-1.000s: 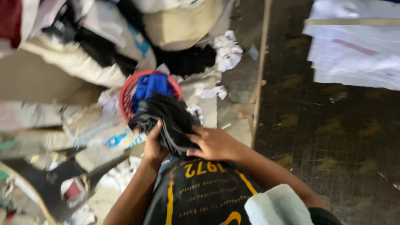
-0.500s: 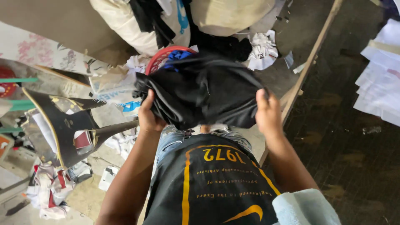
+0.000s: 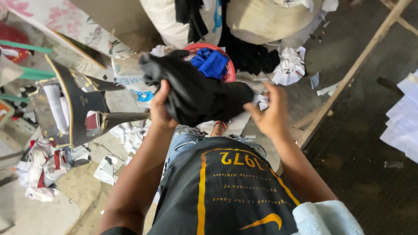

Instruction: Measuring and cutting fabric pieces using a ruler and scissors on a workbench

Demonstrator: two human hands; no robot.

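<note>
My left hand (image 3: 160, 105) grips a bunched black garment (image 3: 196, 89) held up in front of my waist. My right hand (image 3: 270, 114) is at the garment's right end, fingers spread, its fingertips touching the cloth's corner. Beyond the garment stands a red basin (image 3: 227, 65) with a blue cloth (image 3: 211, 62) in it. I wear a black shirt with yellow print (image 3: 226, 191) and torn jeans (image 3: 185, 139).
Big stuffed white sacks (image 3: 252, 17) lie at the top. A dark chair (image 3: 82, 109) stands on the left among crumpled paper (image 3: 289, 65) and rags (image 3: 41, 167). A wooden slat (image 3: 352, 69) runs diagonally on the right, with white sheets (image 3: 402, 122) past it.
The garment was stretched wide between both hands; now it is bunched in my left hand and my right hand has loosened to its fingertips. The view has shifted left.
</note>
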